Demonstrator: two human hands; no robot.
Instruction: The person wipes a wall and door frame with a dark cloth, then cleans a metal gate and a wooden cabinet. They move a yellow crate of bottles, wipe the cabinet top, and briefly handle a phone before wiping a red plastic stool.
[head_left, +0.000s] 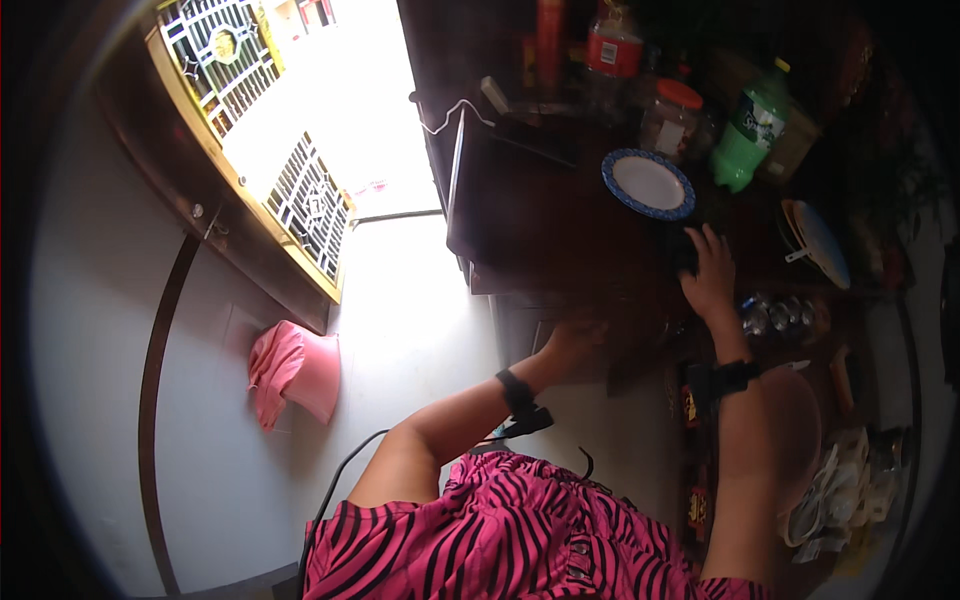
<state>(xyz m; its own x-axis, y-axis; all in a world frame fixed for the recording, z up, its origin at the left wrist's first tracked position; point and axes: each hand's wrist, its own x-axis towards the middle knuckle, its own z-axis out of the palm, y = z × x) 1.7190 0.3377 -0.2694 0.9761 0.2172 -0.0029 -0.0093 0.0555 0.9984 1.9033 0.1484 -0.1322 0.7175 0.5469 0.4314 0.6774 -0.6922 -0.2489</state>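
My right hand is over the dark wooden tabletop, beside a small black object whose kind and contact with the hand I cannot make out. Just beyond it lies a white plate with a blue patterned rim. My left hand is blurred in front of the cabinet's edge, and whether it holds anything cannot be seen. Each wrist wears a black strap with a device. Past the plate stand a clear jar with a red lid and a green Sprite bottle.
A clear bottle with a red label stands at the back. Plates lean at the right, above packed cans or bottles. Plastic bags lie lower right. A pink bin with a liner stands on the floor by the open door.
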